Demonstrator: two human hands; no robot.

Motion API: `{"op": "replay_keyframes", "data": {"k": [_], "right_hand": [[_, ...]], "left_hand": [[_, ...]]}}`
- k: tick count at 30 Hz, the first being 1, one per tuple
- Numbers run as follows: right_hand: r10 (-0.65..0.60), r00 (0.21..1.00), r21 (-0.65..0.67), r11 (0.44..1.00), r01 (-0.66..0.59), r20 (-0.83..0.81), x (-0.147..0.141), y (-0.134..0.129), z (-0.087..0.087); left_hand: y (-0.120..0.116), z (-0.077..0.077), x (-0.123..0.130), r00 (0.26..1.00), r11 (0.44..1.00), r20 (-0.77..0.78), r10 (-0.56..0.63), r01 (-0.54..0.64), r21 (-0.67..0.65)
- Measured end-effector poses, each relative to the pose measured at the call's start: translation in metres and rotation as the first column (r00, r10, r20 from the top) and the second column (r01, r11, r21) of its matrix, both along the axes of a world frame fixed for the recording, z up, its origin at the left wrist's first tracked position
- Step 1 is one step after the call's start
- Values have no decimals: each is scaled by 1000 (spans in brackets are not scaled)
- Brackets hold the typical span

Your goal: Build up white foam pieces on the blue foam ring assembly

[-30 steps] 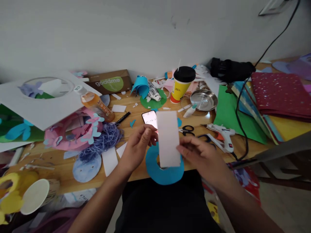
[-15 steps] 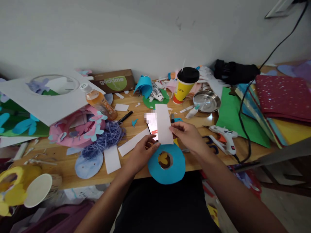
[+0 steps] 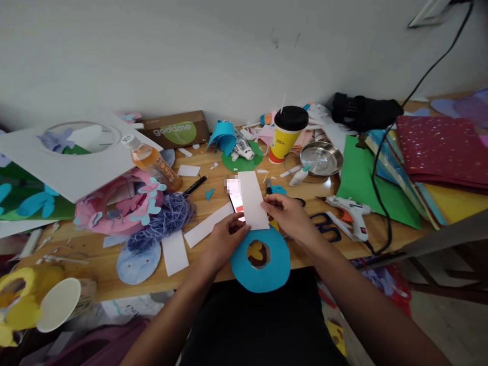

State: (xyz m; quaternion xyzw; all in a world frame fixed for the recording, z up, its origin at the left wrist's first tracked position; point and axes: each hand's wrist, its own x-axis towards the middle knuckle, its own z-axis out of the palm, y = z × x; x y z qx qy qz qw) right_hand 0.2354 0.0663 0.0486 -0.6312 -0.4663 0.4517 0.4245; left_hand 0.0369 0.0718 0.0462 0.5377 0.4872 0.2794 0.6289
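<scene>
A white card strip (image 3: pixel 253 201) stands above a blue paper ring (image 3: pixel 280 259), its lower end at the ring's top edge. My right hand (image 3: pixel 284 213) pinches the strip's right side between thumb and fingers. My left hand (image 3: pixel 229 236) is closed at the strip's lower left corner and the ring's upper left edge, the thumb on them. Through the ring's hole a yellow and brown piece shows. Behind the strip lies a lit phone (image 3: pixel 236 198), partly covered.
A hot glue gun (image 3: pixel 354 216) and dark scissors (image 3: pixel 326 227) lie at the right. Farther back stand a yellow cup (image 3: pixel 284 142), a metal bowl (image 3: pixel 322 158) and an orange bottle (image 3: pixel 154 162). Purple yarn (image 3: pixel 163 223) and a pink ring (image 3: pixel 114 203) lie left.
The strip's top has tilted lower and slightly left, with my right hand moving a little left along with it. My left hand has hardly moved. The view has shifted slightly.
</scene>
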Motion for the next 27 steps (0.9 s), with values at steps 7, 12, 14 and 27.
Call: {"op": "replay_keyframes", "data": {"k": [7, 12, 14, 27], "right_hand": [[287, 956, -95, 952, -291, -60, 9, -17, 12], [336, 940, -95, 935, -341, -63, 6, -24, 25], [337, 941, -95, 937, -337, -20, 6, -26, 28], [355, 933, -118, 930, -347, 58, -2, -37, 37]], "left_hand": [[-3, 1, -2, 1000, 1000, 21, 18, -18, -4], [-5, 3, -4, 999, 1000, 41, -5, 4, 7], [-6, 5, -4, 998, 1000, 62, -9, 9, -1], [-15, 16, -11, 996, 999, 88, -21, 23, -28]]}}
